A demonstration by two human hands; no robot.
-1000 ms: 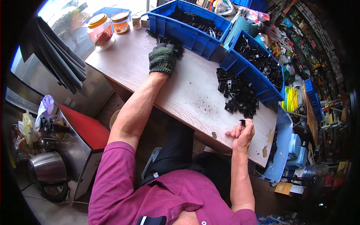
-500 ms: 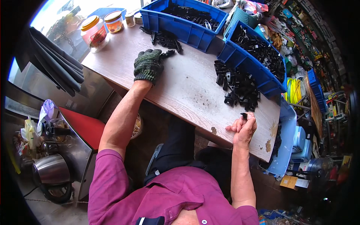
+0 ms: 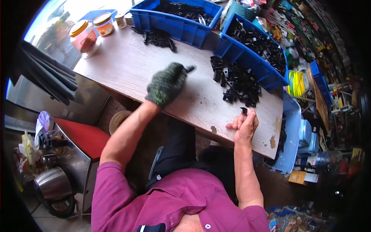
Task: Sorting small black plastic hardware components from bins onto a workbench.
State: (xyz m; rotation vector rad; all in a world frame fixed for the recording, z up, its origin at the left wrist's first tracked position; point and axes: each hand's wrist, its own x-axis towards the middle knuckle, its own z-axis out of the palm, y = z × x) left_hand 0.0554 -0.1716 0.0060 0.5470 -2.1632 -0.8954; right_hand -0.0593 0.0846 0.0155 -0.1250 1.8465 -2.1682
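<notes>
My left hand, in a dark green knitted glove, is over the middle of the table, closed on a small black plastic part whose end sticks out past the fingers. Bare and near the table's right end, my right hand pinches a small black clip between thumb and forefinger. Just beyond it lies a loose pile of black clips, some with shiny metal bits. A smaller pile of long black parts rests at the far left of the table.
Two blue crates full of black parts line the table's far side, the other crate at right. Lidded jars stand at the far left. A light blue tub sits off the right end; a steel kettle is lower left.
My left hand has moved right and nearer, away from the far-left pile, carrying a black part. My right hand still holds its clip in nearly the same place. The whole view has shifted slightly.
</notes>
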